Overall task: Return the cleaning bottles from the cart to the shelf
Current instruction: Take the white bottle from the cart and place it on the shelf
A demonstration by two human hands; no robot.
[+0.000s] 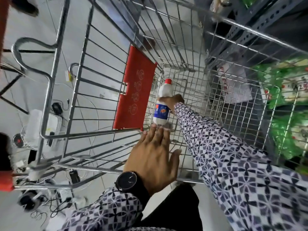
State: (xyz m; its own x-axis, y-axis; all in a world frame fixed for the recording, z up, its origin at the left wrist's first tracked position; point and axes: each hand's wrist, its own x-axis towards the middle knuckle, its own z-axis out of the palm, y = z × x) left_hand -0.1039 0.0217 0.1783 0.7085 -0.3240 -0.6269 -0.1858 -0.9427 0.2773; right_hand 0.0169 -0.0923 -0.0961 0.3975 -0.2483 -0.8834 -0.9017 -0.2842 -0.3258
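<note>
Because the cart [221, 19] is deep, the person has to lean over its handle end and send the right arm far down inside, and that is why the patterned sleeve [233, 147] runs the whole length of the basket. Down at the wire floor, close to the near end wall and just beside the red child-seat flap [135, 90], the right hand [173, 101] is wrapped around the middle of a white cleaning bottle [162, 105] with a red cap [168, 81] and a blue label. The fingers curl behind the body, so only the back of the hand and wrist show, but the grip looks closed. Whether the bottle rests on the floor or is just clear of it, I cannot tell.

The left hand [155, 159], with a black watch [126, 181] at the wrist, is spread flat and open, fingers stretched toward the bottle's base, holding nothing. Its fingertips seem to lie near or against the bottom of the bottle; it reads as a steadying reach, ready to support the weight as the bottle comes up.

No other bottle shows in the basket, so this may be the last one. Beyond the cart's right side stands the shelf [250, 37], with green packets [283, 84] behind the wire.
</note>
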